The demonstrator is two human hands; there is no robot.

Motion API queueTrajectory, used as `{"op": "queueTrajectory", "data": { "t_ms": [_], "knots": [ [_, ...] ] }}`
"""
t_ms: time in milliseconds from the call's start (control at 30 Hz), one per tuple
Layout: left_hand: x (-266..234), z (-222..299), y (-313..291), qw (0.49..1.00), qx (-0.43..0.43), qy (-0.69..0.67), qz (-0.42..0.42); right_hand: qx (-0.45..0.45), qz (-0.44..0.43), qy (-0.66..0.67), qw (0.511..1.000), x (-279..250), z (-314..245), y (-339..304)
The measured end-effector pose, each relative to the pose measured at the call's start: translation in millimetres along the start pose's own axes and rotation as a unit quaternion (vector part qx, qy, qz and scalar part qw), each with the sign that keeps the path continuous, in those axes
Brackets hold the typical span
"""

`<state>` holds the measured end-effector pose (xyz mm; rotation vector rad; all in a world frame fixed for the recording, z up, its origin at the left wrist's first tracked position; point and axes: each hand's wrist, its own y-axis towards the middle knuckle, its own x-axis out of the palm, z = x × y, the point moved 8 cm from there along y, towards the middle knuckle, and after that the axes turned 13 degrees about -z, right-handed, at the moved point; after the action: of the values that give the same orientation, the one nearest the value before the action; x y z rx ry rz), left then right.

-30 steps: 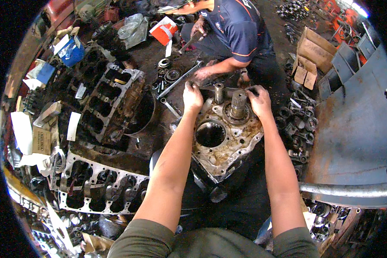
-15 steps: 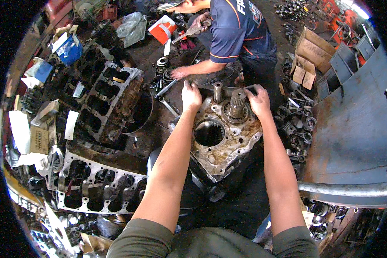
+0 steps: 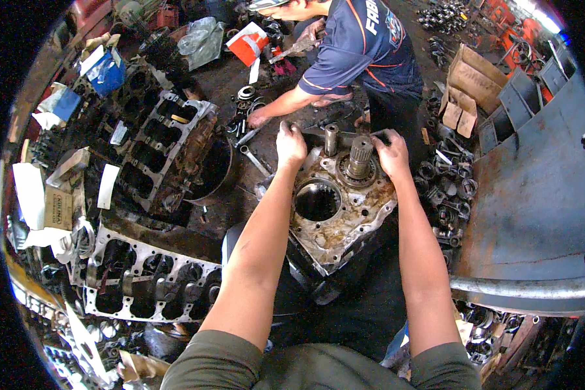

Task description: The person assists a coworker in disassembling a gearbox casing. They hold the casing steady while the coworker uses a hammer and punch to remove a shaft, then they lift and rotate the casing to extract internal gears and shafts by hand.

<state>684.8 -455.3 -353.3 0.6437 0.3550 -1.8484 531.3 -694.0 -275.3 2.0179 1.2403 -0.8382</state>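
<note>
"what do i have in the fingers?"

"my left hand (image 3: 291, 144) is folded narrow on the far left corner of a gearbox housing (image 3: 352, 213), thumb and fingers drawn in around the edge. my right hand (image 3: 390, 154) is bent over the far right edge, its darkened fingers (image 3: 388, 136) curled beside the splined shaft (image 3: 361, 156). i can't tell how they meet the underside; that part is hidden."

"where is the housing from where i sit?"

"straight ahead of the body, between the two forearms, one corner pointing back at me. the stained flat face is up: a round bore (image 3: 318, 200) toward the left, a slimmer smooth shaft (image 3: 331, 140) standing near the far edge."

"how are my edges?"

"on the far side i have a co-worker (image 3: 370, 68) crouching, dark trousers just past my right knuckles, one arm stretched down to small rings and bearings (image 3: 246, 104). a combination wrench (image 3: 256, 161) lies on the floor to the left of my left wrist. further left is one engine block (image 3: 175, 156), a strip of floor between it and my forearm; a second engine block (image 3: 162, 289) lies nearer, close by my left elbow. on the right i see heaped connecting rods (image 3: 454, 207), then a big grey metal panel (image 3: 533, 201)."
</note>
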Motion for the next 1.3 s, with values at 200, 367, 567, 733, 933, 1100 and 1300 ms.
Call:
{"op": "queueTrajectory", "data": {
  "t_ms": [200, 367, 567, 733, 933, 1100, 1300],
  "knots": [
    [-5, 19, -10, 0.989, 0.050, 0.137, 0.039, -0.010, -0.004, -0.009, 1.000, -3, -7, -1],
    [-13, 13, -11, 0.995, 0.047, -0.017, 0.086, 0.012, -0.017, -0.019, 1.000, -4, -11, -4],
    [-4, -5, -3, 0.994, 0.044, -0.045, 0.087, -0.010, 0.030, -0.055, 0.998, -9, -14, -5],
    [5, -17, 9, 0.995, 0.061, 0.045, 0.065, 0.004, -0.011, 0.005, 1.000, -3, -5, -2],
    [1, -13, 4, 0.999, 0.001, 0.004, 0.054, -0.006, 0.027, -0.053, 0.998, -3, -4, -2],
    [6, 5, 0, 0.972, 0.065, 0.226, 0.003, -0.028, 0.003, -0.017, 0.999, 2, 2, 2],
    [6, -16, 9, 0.997, 0.033, 0.063, 0.037, -0.010, 0.062, -0.035, 0.997, -3, 5, -1]
  ]
}}
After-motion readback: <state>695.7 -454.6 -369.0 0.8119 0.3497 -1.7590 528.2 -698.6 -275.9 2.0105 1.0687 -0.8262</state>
